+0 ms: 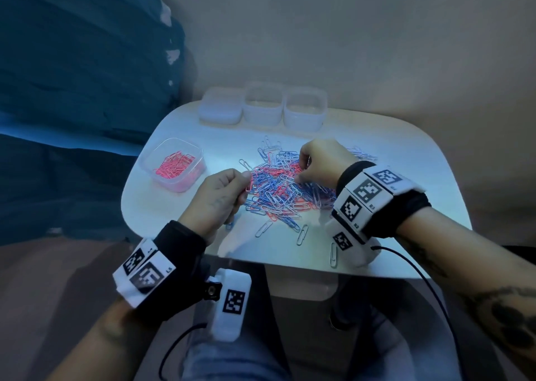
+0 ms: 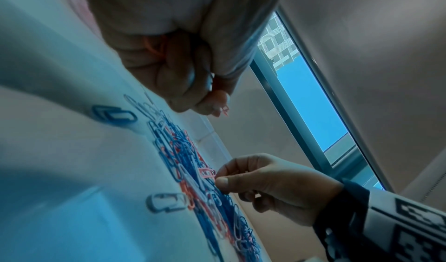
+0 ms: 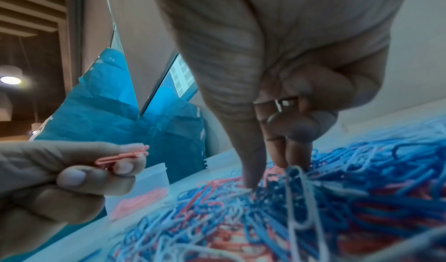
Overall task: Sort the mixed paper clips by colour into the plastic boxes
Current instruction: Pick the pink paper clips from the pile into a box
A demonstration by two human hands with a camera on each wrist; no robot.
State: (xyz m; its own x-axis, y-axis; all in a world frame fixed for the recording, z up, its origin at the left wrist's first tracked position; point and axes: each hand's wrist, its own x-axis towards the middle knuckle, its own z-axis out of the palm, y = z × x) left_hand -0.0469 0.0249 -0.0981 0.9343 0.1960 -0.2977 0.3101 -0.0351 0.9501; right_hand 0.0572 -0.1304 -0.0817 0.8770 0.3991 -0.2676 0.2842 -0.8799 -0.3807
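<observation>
At the middle of the white table (image 1: pixel 377 235), a mixed heap of paper clips (image 1: pixel 278 189), pink, blue and white, is being picked through. A pink clip (image 3: pixel 123 156) is being pinched in the left hand (image 1: pixel 220 197), while another pink clip (image 2: pixel 206 172) is being plucked from the heap by the right hand (image 1: pixel 322 160). Only the near box (image 1: pixel 174 163) is being filled, with pink; two open boxes (image 1: pixel 282 109) behind are being left empty, so most sorting is judged undone.

Black wristbands (image 1: pixel 385 206) with white coded marker blocks (image 1: pixel 367 190), black cables (image 1: pixel 417 276).
</observation>
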